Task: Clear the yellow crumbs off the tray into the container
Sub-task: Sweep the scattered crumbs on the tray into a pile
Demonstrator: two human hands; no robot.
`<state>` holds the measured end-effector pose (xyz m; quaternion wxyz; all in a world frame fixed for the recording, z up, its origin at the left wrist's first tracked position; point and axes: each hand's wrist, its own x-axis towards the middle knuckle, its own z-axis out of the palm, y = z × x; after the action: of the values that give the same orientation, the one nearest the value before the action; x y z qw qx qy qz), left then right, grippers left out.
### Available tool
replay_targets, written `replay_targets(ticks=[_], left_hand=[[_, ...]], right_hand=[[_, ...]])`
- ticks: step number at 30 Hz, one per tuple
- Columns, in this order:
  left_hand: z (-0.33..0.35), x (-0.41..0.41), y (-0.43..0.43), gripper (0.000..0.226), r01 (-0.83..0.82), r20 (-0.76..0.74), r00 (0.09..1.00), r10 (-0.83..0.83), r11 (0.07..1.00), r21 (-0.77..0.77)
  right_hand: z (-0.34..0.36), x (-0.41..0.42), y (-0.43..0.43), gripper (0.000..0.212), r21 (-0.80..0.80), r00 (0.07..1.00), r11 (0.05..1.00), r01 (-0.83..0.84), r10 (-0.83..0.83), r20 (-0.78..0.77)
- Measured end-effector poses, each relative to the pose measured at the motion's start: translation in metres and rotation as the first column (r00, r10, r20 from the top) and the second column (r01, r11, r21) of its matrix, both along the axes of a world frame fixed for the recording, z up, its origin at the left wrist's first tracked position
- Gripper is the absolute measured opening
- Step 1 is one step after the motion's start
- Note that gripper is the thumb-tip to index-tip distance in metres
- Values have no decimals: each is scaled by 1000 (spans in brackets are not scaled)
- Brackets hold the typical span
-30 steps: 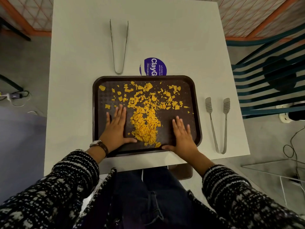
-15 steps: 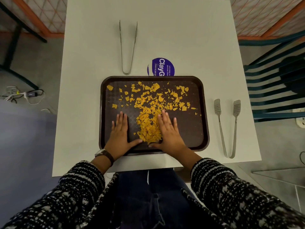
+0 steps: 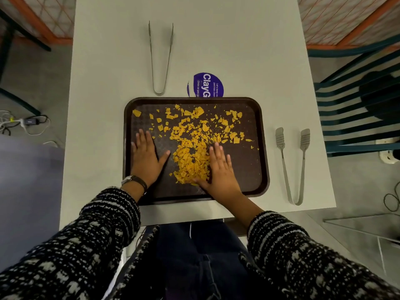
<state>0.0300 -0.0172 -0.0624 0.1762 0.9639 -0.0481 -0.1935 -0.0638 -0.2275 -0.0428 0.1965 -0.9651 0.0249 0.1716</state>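
A dark brown tray (image 3: 257,169) lies on the white table in front of me. Yellow crumbs (image 3: 191,156) are heaped near its middle, with looser pieces scattered toward the far rim. My left hand (image 3: 147,158) lies flat on the tray's left part, fingers straight, thumb spread toward the heap and apart from it. My right hand (image 3: 219,172) lies flat against the heap's right side, its thumb under the near edge of the crumbs. No container is in view.
Thin metal tongs (image 3: 160,59) lie beyond the tray at the far left. Flat-ended tongs (image 3: 292,163) lie to the tray's right. A purple round sticker (image 3: 207,84) shows at the tray's far edge. A teal chair (image 3: 357,105) stands to the right.
My right hand slid left across the tray and pushed crumbs into a tighter heap. My left hand has shifted left, away from the heap.
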Motion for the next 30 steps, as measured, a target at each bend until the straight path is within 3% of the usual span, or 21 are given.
replay_targets(ticks=[8,11,16,19,25,27,30], left_hand=[[0,-41,-48,81,223,-54,967,-250,928,-298],[4,-44,-45,81,179,-62,974,-217,911,-371],[11,-30,-20,82,42,-85,993,-76,937,-347],[14,-21,-8,79,16,-44,999,-32,947,-321],[14,-21,-7,77,-13,-30,1000,4,951,-310],[13,-23,-11,77,-26,-38,999,15,951,-309],[12,-25,-17,77,-42,-49,998,29,954,-298]], right_hand=[[-6,-7,-66,107,33,954,954,299,-298,-23],[-10,4,-79,103,42,936,935,351,-350,-25],[-19,24,-64,96,-8,905,906,424,-423,-44],[-20,30,-36,96,49,933,932,358,-356,-51],[-15,29,-4,89,213,999,977,29,-21,-41],[-13,29,-14,87,203,1000,979,19,-20,2],[-14,25,-48,86,63,985,983,170,-171,7]])
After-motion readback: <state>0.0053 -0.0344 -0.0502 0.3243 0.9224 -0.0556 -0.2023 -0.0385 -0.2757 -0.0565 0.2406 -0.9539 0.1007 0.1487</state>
